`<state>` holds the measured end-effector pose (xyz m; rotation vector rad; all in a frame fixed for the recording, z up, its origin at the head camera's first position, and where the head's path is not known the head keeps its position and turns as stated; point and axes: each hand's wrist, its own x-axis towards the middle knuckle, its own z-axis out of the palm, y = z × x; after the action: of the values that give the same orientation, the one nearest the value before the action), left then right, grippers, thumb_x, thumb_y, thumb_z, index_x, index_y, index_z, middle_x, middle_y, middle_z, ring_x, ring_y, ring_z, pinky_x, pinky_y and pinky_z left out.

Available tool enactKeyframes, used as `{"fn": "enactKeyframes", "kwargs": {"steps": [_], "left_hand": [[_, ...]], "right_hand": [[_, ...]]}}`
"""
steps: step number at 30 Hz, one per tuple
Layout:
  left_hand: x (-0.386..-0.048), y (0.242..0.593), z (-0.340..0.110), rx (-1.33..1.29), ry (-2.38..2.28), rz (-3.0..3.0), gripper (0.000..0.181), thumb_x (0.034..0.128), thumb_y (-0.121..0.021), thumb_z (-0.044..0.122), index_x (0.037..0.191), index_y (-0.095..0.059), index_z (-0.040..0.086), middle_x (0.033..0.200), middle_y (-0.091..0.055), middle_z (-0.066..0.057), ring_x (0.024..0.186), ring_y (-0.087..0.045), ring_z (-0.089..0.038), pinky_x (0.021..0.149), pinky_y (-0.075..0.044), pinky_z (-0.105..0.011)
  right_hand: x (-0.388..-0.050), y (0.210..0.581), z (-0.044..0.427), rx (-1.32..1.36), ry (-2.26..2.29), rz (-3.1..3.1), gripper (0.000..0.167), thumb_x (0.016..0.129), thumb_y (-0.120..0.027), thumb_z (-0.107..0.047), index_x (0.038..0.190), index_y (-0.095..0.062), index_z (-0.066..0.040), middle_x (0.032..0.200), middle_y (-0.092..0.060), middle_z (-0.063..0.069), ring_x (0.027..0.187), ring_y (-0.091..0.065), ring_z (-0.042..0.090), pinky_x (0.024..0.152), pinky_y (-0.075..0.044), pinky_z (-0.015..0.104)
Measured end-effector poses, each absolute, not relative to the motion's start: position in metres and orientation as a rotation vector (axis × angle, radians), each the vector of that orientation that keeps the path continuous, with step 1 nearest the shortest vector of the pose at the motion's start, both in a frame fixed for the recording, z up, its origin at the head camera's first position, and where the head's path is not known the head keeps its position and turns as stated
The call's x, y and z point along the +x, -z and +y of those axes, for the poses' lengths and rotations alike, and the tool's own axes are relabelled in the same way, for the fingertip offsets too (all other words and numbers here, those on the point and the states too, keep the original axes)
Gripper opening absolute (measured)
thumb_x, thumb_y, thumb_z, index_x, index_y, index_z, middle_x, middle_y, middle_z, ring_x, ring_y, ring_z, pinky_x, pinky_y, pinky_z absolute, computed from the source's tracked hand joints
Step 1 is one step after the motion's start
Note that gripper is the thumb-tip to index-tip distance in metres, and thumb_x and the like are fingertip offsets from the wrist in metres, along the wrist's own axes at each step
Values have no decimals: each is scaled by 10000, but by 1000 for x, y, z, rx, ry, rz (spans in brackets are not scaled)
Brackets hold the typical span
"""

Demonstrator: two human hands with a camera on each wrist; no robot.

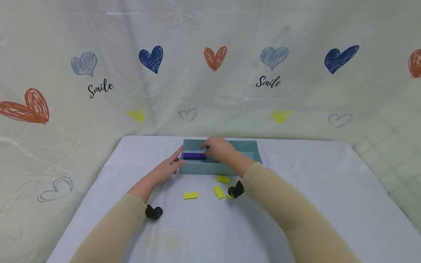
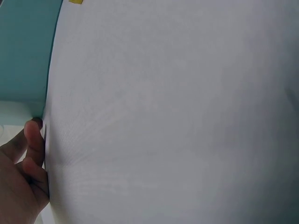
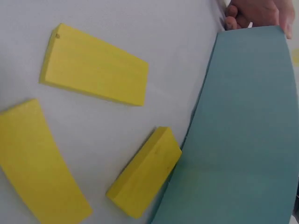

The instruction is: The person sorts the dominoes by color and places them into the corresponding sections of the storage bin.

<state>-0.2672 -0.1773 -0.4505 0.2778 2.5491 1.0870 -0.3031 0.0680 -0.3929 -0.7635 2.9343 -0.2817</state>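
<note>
A teal open box (image 1: 204, 168) stands near the far edge of the table, with a purple block (image 1: 194, 156) lying in its left part. At the box's left end is my left hand (image 1: 166, 171), its fingers spread and the thumb at the near corner. In the right wrist view this left hand (image 3: 259, 13) touches the box's end. My right hand (image 1: 219, 148) reaches over the near wall into the box. Its thumb and forefinger stand apart beside the purple block's right end, and I see nothing between them. The other right fingers are partly hidden.
Several yellow blocks lie on the white tablecloth before the box, among them one at the left (image 1: 190, 195), one in the middle (image 1: 218, 192) and one close to the near wall (image 1: 223, 179). A heart-patterned cloth (image 1: 210, 91) hangs behind the table.
</note>
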Motion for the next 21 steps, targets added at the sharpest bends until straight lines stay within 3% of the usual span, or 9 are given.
{"fn": "enactKeyframes", "kwargs": {"steps": [11, 21], "left_hand": [[-265, 450, -178, 291, -1088, 2557, 662, 1026, -409, 530, 1563, -25, 487, 1510, -397, -161, 982, -573, -258, 898, -417, -489], [-263, 449, -176, 272, -1102, 2551, 668, 1018, -417, 547, 1555, -23, 505, 1525, -376, -160, 1012, -576, -270, 924, -419, -510]], "right_hand": [[-285, 375, 88, -777, 407, 2930, 343, 956, -683, -224, 1296, -681, -177, 1178, -666, 20, 1060, -624, 188, 897, -503, 368], [-265, 368, 126, -733, 510, 2959, 356, 940, -701, -290, 1281, -694, -189, 1039, -655, -31, 885, -599, 141, 734, -500, 315]]}}
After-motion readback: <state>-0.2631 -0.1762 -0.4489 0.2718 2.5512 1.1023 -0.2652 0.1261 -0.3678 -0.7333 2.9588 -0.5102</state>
